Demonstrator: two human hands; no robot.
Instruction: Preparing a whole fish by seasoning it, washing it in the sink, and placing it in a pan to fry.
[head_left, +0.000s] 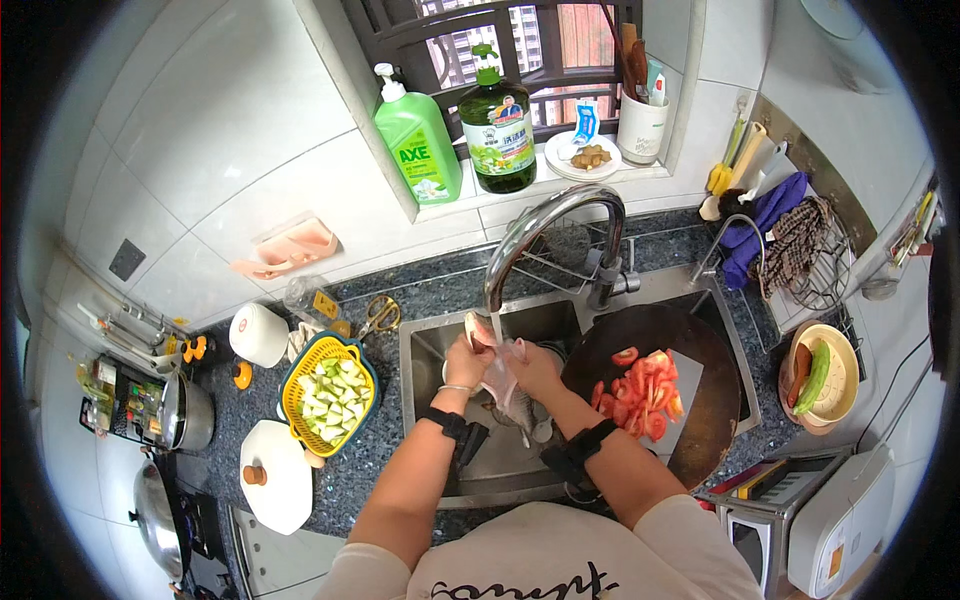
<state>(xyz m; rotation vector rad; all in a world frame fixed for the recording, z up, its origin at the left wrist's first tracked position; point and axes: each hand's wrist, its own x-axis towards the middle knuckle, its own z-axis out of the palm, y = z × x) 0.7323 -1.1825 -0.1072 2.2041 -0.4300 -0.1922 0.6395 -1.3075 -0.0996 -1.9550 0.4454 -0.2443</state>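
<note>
Both hands hold a gutted fish (514, 405) over the left basin of a steel sink (517, 476). My left hand (468, 366) grips it near the head, and my right hand (538, 371) grasps the opened body from the other side. The belly is spread and pale flesh shows, while the scaly tail end hangs down into the basin. From the curved chrome faucet (491, 277), a stream of water (496, 328) runs onto the fish between my hands. Parts of the fish are covered by my fingers.
Right of the fish, a large dark wok (716, 427) rests over the other basin, with a white board (690, 382) and cut tomatoes (651, 386). To the left are a yellow basket (295, 409) of chopped green vegetable, scissors (383, 313) and a white lid (277, 499). Detergent bottles (495, 142) line the sill.
</note>
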